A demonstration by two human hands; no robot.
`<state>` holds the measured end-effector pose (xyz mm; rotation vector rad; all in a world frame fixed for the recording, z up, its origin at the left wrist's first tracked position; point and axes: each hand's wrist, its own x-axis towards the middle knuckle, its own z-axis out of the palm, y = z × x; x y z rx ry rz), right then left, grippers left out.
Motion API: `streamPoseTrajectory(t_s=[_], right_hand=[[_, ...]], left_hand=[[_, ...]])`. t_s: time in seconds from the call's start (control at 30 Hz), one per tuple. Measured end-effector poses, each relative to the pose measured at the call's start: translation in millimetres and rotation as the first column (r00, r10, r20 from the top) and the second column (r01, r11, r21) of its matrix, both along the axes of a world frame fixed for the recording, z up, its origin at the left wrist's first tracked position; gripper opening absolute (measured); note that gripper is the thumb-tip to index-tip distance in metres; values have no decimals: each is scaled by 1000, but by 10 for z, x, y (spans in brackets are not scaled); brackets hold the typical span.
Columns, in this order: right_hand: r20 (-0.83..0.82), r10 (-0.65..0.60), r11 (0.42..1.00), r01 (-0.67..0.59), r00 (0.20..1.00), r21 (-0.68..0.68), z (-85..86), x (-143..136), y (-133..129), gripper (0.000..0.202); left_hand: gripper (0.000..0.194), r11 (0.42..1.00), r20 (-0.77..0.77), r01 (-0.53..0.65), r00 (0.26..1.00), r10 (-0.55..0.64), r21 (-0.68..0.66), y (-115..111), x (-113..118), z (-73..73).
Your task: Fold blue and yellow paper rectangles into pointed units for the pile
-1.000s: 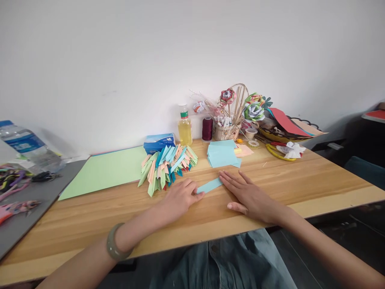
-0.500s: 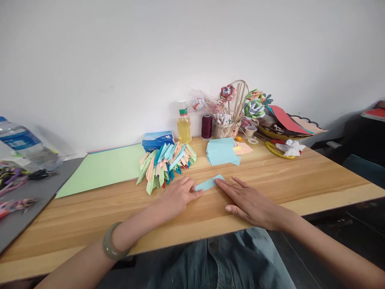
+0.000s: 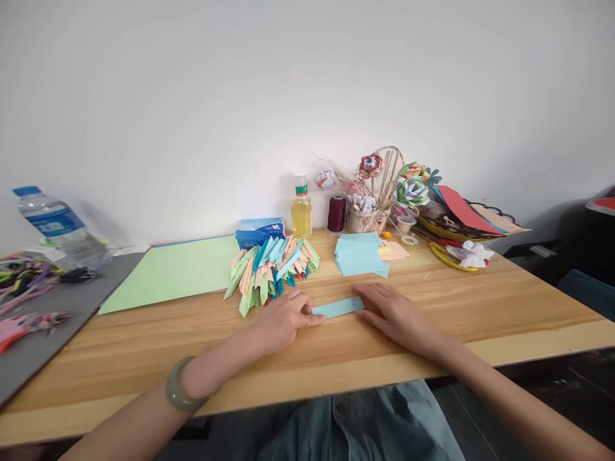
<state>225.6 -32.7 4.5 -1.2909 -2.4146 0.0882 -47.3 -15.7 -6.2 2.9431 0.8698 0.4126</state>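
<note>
A narrow folded strip of light blue paper [image 3: 339, 308] lies flat on the wooden table, close to its front edge. My left hand [image 3: 288, 320] pinches the strip's left end between thumb and fingers. At the right end, my right hand [image 3: 391, 315] has its thumb and fingers closed about the paper's edge. Just beyond my left hand is a pile of folded paper pieces [image 3: 269, 269] in green, peach and blue. A stack of light blue paper sheets [image 3: 358, 255] rests behind my right hand.
Along the wall stand a blue tissue pack [image 3: 259, 232], a bottle of yellow liquid [image 3: 301, 214], a dark red thread spool [image 3: 336, 214] and a pot [image 3: 368, 221] with paper flowers. Large green paper [image 3: 182, 272] lies left. A water bottle [image 3: 60, 224] and pliers [image 3: 36, 326] are farther left.
My right hand has gone from lying spread flat over the strip to gripping its right end. My left hand stays at the left end. The view has shifted slightly.
</note>
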Motion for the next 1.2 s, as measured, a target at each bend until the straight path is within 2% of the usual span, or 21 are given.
streamPoseTrajectory(t_s=[0.13,0.27,0.4,0.5,0.57,0.77,0.93,1.03,1.2], right_hand=[[-70,51,998,-55,996,-44,1,-109,54,23],[-34,-76,997,76,997,2,-21,-133,-28,17],[3,-147,987,146,989,62,-73,-164,-148,21],[-82,-175,983,179,981,40,-101,-215,-205,28],[-170,-170,985,169,971,-23,-100,-245,-237,35],[-399,-46,972,-52,916,-230,-18,-228,-347,45],[-469,25,942,-179,883,-286,5,-179,-351,49],[-484,44,954,-181,874,-239,-11,-193,-312,46],[-401,97,979,-161,911,-128,-45,-224,-207,39]], left_hand=[[42,996,60,-19,998,14,90,27,28,-16],[43,979,183,-55,983,19,195,7,99,21],[41,978,153,-55,988,25,199,-73,253,85],[38,994,94,-74,993,66,81,-131,394,129],[42,998,76,-59,995,59,-3,-146,470,150],[40,997,122,12,993,-2,-82,-98,519,126],[45,985,215,49,976,-13,-165,-68,496,115],[51,945,340,46,938,71,-324,-59,523,138],[45,813,447,4,837,316,-583,-27,578,104]])
